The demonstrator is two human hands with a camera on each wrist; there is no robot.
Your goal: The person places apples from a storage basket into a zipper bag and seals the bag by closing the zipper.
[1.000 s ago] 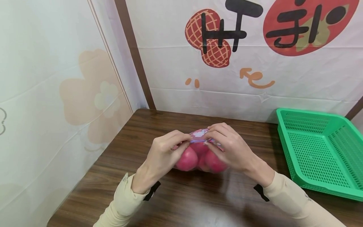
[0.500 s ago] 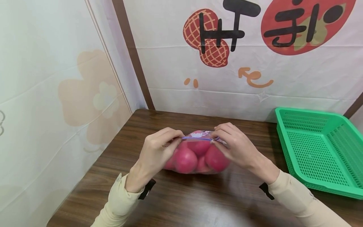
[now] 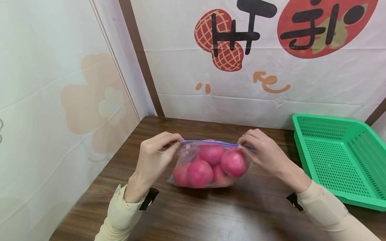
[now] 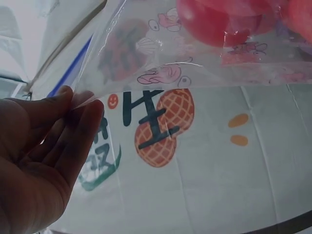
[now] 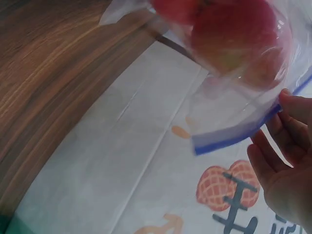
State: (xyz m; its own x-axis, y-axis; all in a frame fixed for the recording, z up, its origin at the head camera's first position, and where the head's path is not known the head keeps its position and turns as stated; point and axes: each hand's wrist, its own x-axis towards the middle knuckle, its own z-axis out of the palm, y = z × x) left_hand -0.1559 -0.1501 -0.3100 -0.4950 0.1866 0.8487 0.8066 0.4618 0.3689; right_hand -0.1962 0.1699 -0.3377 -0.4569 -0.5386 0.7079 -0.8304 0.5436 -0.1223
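Note:
A clear zip bag [image 3: 186,154] holds several round red fruits [image 3: 200,173] that look like apples. Its blue-purple zip strip [image 3: 208,142] runs nearly straight along the top, between both hands. My left hand [image 3: 153,159] pinches the bag's top left corner between thumb and fingers; the left wrist view shows the thin plastic [image 4: 83,97] there. At the other end, my right hand [image 3: 266,152] pinches the strip beside a small pale slider [image 3: 239,145]. A short end of the strip [image 5: 219,145] sticks out past that hand. I cannot tell whether the bag's bottom touches the table.
A green plastic basket [image 3: 316,167] stands on the dark wooden table [image 3: 193,221] at the right. Printed white cloth [image 3: 187,67] hangs behind the table, and another pale sheet [image 3: 45,134] hangs along the left.
Both hands have moved apart, the left one leftward and the right one rightward. Between them the zip strip has stretched out, and more of the bag and fruit now shows.

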